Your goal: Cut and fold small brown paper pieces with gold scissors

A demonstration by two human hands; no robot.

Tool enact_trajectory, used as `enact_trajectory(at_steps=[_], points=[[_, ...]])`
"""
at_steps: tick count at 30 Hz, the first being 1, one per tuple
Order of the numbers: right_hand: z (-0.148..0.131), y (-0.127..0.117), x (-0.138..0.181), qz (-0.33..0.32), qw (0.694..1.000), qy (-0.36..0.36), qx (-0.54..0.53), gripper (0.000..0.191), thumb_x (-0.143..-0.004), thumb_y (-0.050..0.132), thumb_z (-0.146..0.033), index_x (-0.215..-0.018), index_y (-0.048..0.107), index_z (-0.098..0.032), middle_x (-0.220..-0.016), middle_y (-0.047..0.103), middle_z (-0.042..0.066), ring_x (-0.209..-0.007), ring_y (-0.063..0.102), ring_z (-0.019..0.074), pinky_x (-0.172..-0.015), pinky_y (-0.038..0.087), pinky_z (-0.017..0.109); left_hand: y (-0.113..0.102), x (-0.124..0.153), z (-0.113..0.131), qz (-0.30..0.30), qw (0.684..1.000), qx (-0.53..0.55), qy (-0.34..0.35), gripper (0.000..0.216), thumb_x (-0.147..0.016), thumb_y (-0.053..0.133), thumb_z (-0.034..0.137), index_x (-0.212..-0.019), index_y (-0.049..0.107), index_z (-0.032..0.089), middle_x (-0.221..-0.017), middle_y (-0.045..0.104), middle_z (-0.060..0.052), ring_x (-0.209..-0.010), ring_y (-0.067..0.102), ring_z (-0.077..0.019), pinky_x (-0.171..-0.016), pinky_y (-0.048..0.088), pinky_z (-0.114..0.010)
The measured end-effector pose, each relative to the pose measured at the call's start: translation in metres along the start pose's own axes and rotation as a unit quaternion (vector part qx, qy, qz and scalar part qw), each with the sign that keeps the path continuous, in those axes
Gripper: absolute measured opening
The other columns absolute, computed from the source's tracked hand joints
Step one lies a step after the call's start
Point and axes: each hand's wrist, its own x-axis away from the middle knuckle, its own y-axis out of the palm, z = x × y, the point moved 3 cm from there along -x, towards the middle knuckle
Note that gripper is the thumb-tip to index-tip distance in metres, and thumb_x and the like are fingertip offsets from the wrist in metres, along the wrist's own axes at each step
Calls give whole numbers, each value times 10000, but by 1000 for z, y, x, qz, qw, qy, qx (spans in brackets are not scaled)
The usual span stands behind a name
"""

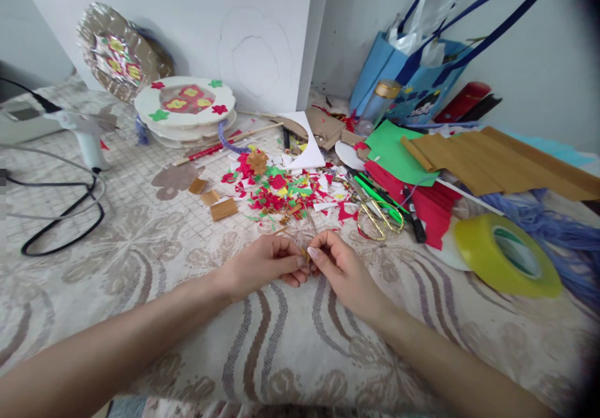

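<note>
Pinching a small golden-brown piece (pixel 305 255) between their fingertips, the left hand (pixel 276 263) and the right hand (pixel 344 274) met over the near part of the patterned tablecloth (pixel 187 343). The thumbs and forefingers of both were closed on it, with the other fingers curled beneath; the piece was mostly hidden, so its exact shape could not be told. Just beyond the hands lay a heap of paper scraps (pixel 300 190) in red, green, white and yellow, with a brown paper flower (pixel 257 162) at its far left edge. Three brown paper pieces (pixel 224 209) lay left of the heap. To its right were gold-handled scissors (pixel 380 223) and a black marker (pixel 416 221), near a red sheet (pixel 438 209) and a green sheet (pixel 398 149). Farther right sat a roll of yellow tape (pixel 478 249). A white glue gun (pixel 89 140) stood well apart at the left, and a flower-trimmed white round object (pixel 150 102) stood near the wall.
</note>
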Motion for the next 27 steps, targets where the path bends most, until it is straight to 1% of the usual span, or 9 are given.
enact_trajectory(at_steps=[7, 13, 18, 23, 27], points=[[1, 2, 0, 17, 1000, -9, 20, 94, -913, 418, -254, -832, 430, -210, -740, 505, -11, -680, 530, 136, -637, 457, 278, 2, 1, 0, 22, 1000, 0, 1, 111, -745, 636, 229, -725, 609, 123, -699, 667, -1, -618, 602, -82, -651, 493, -231], [1, 3, 1, 25, 998, -19, 48, 79, -913, 406, -237, -840, 425, -214, -747, 495, -10, -678, 516, 140, -631, 453, 286, 4, 1, -2, 31, 999, -9, 6, 121, -757, 628, 234, -722, 609, 119, -698, 668, -2, -618, 601, -82, -657, 496, -232], [1, 5, 3, 32, 998, -22, 39, 74, -913, 406, -228, -841, 422, -216, -748, 492, -14, -677, 521, 137, -630, 460, 281, 4, 1, -2, 43, 999, -14, 5, 132, -753, 632, 242, -726, 610, 115, -699, 670, -11, -623, 606, -89, -663, 499, -238], [2, 5, 1, 50, 998, -23, 7, 29, -899, 429, -211, -877, 412, -219, -802, 480, -11, -693, 521, 129, -634, 465, 273, 4, 2, -1, 41, 999, -14, 6, 163, -722, 669, 269, -765, 626, 117, -715, 670, -16, -638, 608, -96, -667, 503, -243], [1, 5, 2, 69, 997, -33, 21, 46, -882, 458, -191, -874, 421, -218, -815, 480, -8, -738, 510, 133, -645, 440, 267, 3, 1, -2, 50, 998, -40, 6, 188, -685, 704, 280, -738, 626, 118, -662, 650, -3, -608, 595, -95, -641, 503, -239]])
